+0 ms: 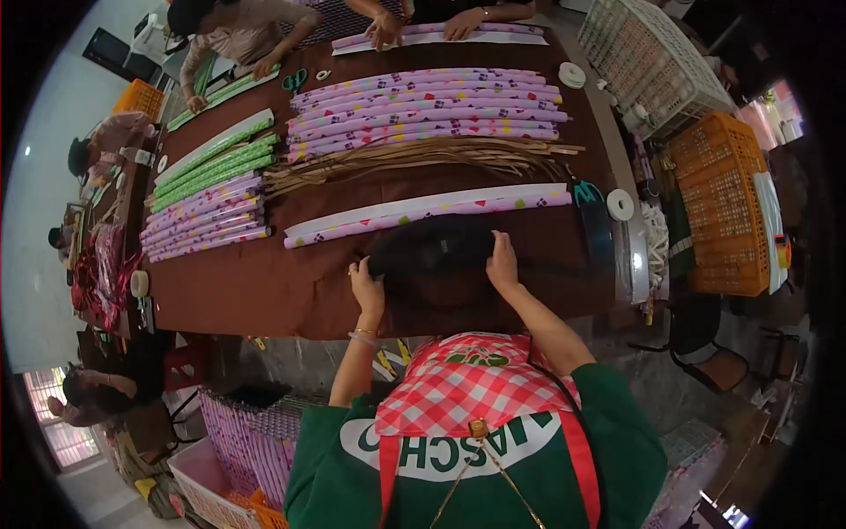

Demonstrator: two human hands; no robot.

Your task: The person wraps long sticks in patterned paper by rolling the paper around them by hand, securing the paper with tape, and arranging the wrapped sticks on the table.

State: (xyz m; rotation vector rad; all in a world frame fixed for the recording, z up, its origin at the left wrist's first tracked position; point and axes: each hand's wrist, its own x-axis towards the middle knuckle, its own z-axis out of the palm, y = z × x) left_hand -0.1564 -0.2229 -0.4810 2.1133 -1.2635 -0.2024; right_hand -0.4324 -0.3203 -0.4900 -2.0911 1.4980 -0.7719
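A soft, rounded black cap-like piece (423, 251) was held just above the near side of a table spread with dark brown cloth (256, 300). The left hand (367, 286) pinched its edge at the piece's 9 o'clock, thumb against the other bent fingers; the right hand (502, 264) gripped it at 3 o'clock, fingers pressed together, though whether the thumb lay beneath I cannot tell. The two-sided grip presumably kept it level and stretched to shape. At its 12 o'clock, close by, lay a lone lilac printed roll with a white strip (352, 231); beyond that were long, flat tan-brown strips (423, 160) and a row of lilac patterned rolls (423, 110), all lying lengthwise, likely so that they could be picked up singly. At 10 o'clock sat shiny green patterned rolls (216, 167), with shorter-looking lilac rolls (207, 216) nearer 9. Teal-handled scissors (586, 192) and a round white tape roll (621, 205) lay around 2 o'clock, probably kept at the table's edge for easy reach. Far off at 12 o'clock, a co-worker's hands (385, 31) rested on another roll. The black piece bore a small pale mark, too tiny to read; the green shirt (335, 476) at 6 o'clock carried large upside-down lettering, partly covered, seemingly including "ASCH".
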